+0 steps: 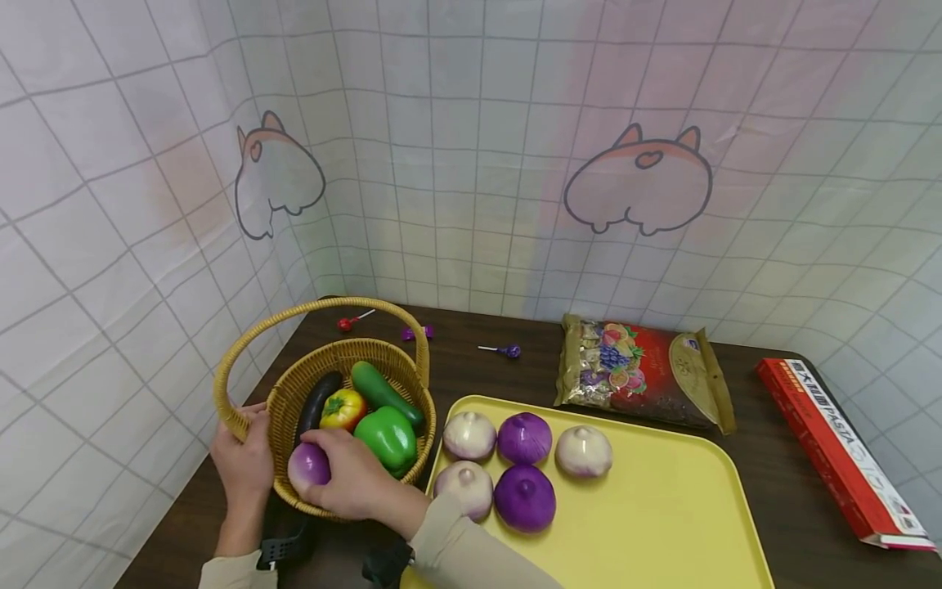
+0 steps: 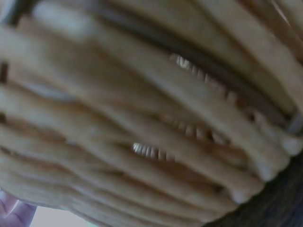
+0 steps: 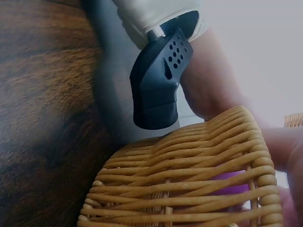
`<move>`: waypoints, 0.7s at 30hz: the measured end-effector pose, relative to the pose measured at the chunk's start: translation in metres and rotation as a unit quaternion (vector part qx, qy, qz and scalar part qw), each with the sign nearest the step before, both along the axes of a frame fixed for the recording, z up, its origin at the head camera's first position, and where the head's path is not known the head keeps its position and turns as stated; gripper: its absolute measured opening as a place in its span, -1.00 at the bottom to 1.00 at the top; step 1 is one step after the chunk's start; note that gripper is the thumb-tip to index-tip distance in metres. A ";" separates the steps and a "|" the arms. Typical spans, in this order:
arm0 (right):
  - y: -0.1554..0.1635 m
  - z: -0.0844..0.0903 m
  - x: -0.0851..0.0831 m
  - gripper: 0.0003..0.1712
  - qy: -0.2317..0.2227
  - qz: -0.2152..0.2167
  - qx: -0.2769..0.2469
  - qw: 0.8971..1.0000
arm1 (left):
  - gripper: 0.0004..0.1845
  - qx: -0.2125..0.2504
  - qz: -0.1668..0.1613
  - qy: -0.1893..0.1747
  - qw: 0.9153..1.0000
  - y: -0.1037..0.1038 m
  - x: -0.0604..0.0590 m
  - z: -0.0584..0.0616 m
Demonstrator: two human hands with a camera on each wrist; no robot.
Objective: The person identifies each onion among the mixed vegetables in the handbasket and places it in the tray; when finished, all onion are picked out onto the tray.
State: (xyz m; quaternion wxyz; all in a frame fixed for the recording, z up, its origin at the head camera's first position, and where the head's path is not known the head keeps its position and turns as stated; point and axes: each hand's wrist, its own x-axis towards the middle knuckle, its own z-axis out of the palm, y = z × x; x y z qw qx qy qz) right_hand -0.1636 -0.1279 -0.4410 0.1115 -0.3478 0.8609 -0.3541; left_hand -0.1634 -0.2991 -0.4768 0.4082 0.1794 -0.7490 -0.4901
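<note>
My right hand (image 1: 349, 474) holds a purple-and-white onion (image 1: 307, 466) over the near left side of the wicker basket (image 1: 425, 470). At the basket's left, my left hand (image 1: 246, 458) grips the side by the foot of the handle (image 1: 316, 306). Inside lie an eggplant (image 1: 318, 401), a cucumber (image 1: 383, 393), a red-and-yellow fruit or vegetable (image 1: 343, 408) and a green bell pepper (image 1: 386, 438). The left wrist view is filled by blurred basket weave (image 2: 142, 118). In the right wrist view, the basket wall (image 3: 189, 179) partly covers something purple (image 3: 229, 183).
Right of the basket stands a yellow tray (image 1: 662, 499) with several white onions (image 1: 584, 451) and purple onions (image 1: 525, 499). Behind are a candy bag (image 1: 640, 372), two lollipops (image 1: 509, 351) and a purple-wrapped candy (image 1: 417, 333). A red pasta box (image 1: 839, 454) lies far right.
</note>
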 end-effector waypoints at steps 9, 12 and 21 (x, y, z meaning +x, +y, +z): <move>0.010 0.006 0.010 -0.18 -0.010 -0.069 -0.159 0.985 | -0.78 0.001 0.001 0.000 1.000 0.000 0.000 0.001; 0.020 0.014 0.016 -0.20 -0.011 -0.067 -0.202 0.977 | -0.76 0.001 -0.003 0.000 1.000 0.001 0.000 0.002; 0.064 0.035 0.025 -0.05 -0.047 -0.077 -0.262 0.961 | -0.77 -0.006 -0.004 -0.002 1.000 0.000 0.001 0.001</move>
